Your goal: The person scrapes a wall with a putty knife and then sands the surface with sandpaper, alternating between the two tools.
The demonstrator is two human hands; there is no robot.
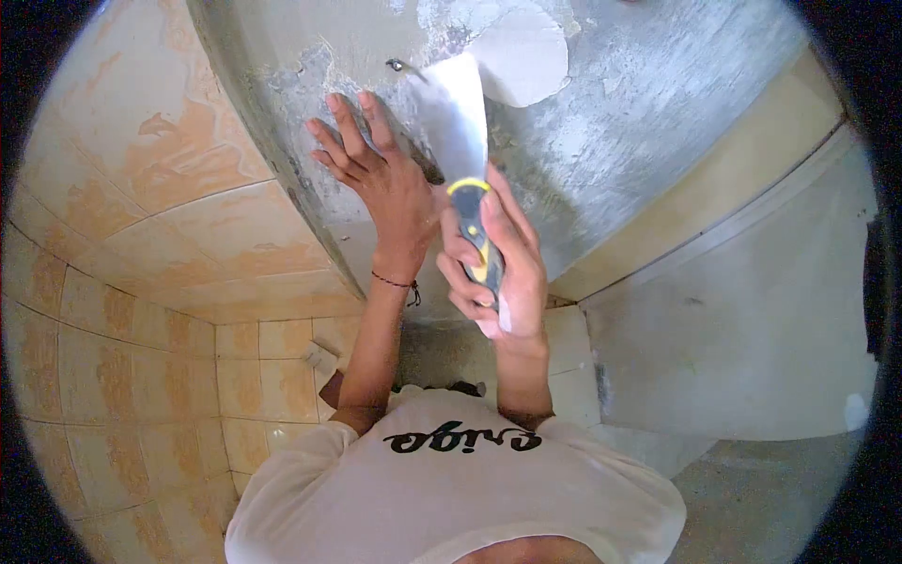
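Note:
My left hand [381, 183] lies with its fingers spread against a rough grey plastered surface [601, 141]. A dark braided band circles its wrist. Beside it, my right hand [503, 254] is closed around the grey and yellow handle of a putty knife [458, 117]. The wide metal blade points up and lies over the plaster; whether its edge touches is unclear. Just left of the blade tip, a small dark metal piece [396, 65] sticks out of the surface. A smooth pale round patch [526, 54] is right of the blade.
Orange and cream tiles [141, 226] cover the wall on the left. A beige ledge [714, 169] borders the plaster on the right, with a large pale panel [733, 301] beyond it. My white shirt [451, 498] fills the lower middle.

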